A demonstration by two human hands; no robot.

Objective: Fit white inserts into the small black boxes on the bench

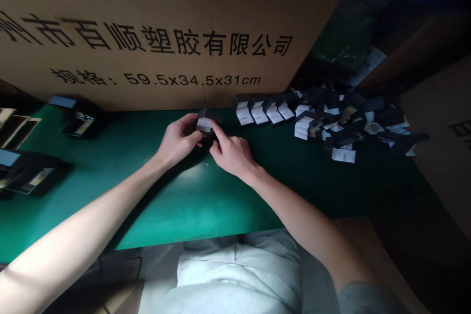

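Note:
Near the back middle of the green table, a small black box (205, 121) with a pale inner flap is between my hands. My left hand (179, 141) grips its left side, thumb toward the front. On its right side is my right hand (232, 153), index finger stretched onto the flap and the other fingers curled. The thumb of my right hand is by the box's lower edge. What lies inside the box is too dark to tell.
A large printed carton (154, 5) stands behind the green table (176, 206). Several folded black-and-white cards (259, 110) line up right of my hands, beside a loose heap (346, 115). Black boxes (79, 120) and pale strips (16, 130) lie at left.

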